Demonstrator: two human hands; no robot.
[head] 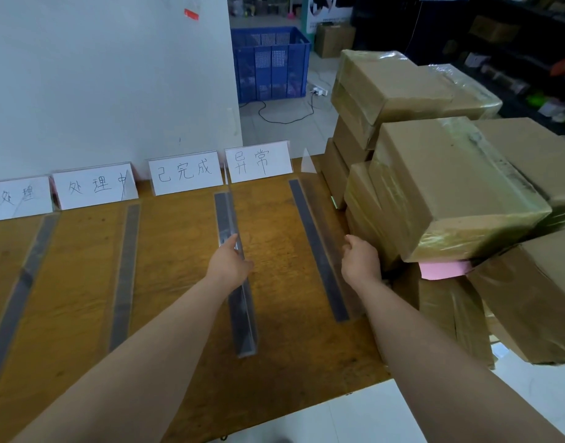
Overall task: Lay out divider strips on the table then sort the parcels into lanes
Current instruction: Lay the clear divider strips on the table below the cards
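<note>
Several clear divider strips with dark bases lie lengthwise on the wooden table [178, 282], marking lanes. My left hand [230, 266] rests on the third strip [239, 314], fingers touching its top edge. My right hand [359, 263] hovers just right of the fourth strip [319, 251], fingers loosely curled, close to the pile of brown taped parcels [450, 193] at the table's right end. A pink label [444, 270] pokes out under the nearest big parcel. All lanes hold no parcels.
White handwritten sign cards [185, 172] stand along the table's back edge against the white wall, one per lane. A blue plastic crate [270, 62] sits on the floor behind. Dark shelving fills the far right. White floor tiles show below the table's front edge.
</note>
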